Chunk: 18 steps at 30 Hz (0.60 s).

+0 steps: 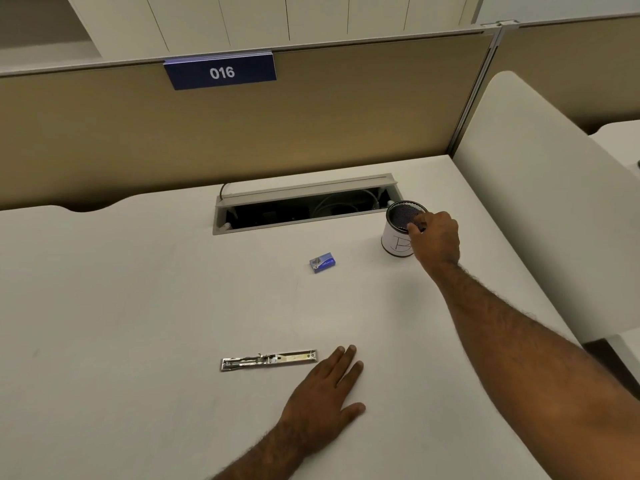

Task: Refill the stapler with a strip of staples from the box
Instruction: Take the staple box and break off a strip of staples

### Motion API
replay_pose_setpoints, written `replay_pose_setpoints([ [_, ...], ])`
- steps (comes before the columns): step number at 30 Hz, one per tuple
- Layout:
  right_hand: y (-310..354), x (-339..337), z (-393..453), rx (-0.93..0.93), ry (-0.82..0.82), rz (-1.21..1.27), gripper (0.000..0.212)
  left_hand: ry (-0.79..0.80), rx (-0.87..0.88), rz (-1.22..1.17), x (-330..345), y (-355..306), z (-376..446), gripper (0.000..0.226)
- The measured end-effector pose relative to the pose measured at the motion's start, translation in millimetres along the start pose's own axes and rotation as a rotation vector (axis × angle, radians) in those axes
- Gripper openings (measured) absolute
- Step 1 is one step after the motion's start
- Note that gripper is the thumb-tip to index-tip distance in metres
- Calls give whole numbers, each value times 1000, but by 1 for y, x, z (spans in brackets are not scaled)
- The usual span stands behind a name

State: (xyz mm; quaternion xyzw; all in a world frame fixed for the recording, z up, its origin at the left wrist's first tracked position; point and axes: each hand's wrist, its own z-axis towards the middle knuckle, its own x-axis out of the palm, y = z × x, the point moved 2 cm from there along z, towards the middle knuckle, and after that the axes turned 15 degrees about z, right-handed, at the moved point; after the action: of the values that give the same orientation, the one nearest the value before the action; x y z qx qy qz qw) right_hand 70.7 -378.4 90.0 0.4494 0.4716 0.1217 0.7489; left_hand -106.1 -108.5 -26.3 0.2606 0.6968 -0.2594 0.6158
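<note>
On the white desk (138, 306) the stapler (268, 359) lies flat and opened out, a long silver metal strip with its staple channel facing up, running left to right near the front edge. The left hand (323, 400) rests palm down on the desk just to the right of it, fingers stretched out flat and close together, the thumb spread to the side; the fingertips sit near the stapler's right end but whether they touch it cannot be told, and the hand holds nothing. Farther back, about mid-desk, the small blue box of staples (322, 262) lies on its own, apart from both hands. The right hand (434, 239) reaches far out to the right rear of the desk, where a mesh pen cup (401, 228) stands upright, wrapped in a white paper label with a handwritten letter on it. The thumb and fingers are pinched on the near side of the cup's dark rim. Just behind the cup, a cable tray (304, 206) is set into the desk with its lid raised, cables visible inside. A tan partition (311, 126) stands behind the desk, carrying a blue tag (220, 71) that reads 016.
</note>
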Motion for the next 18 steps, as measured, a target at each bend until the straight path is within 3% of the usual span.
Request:
replay_pose_setpoints([
  [2, 2, 3, -1, -32, -52, 38, 19, -9, -13, 25, -2, 0, -1, 64],
  [5, 15, 11, -12, -228, -145, 92, 13, -37, -13, 27, -2, -1, -2, 64],
  [9, 39, 40, -33, -438, -57, 157, 10, -40, -4, 22, -3, 0, -1, 64],
  [13, 41, 82, -49, -372, 231, 115, 20, -35, -5, 19, -3, 0, -2, 64],
  [18, 31, 127, -64, -234, 734, -191, 62, -35, -7, 21, -5, 1, -2, 64],
])
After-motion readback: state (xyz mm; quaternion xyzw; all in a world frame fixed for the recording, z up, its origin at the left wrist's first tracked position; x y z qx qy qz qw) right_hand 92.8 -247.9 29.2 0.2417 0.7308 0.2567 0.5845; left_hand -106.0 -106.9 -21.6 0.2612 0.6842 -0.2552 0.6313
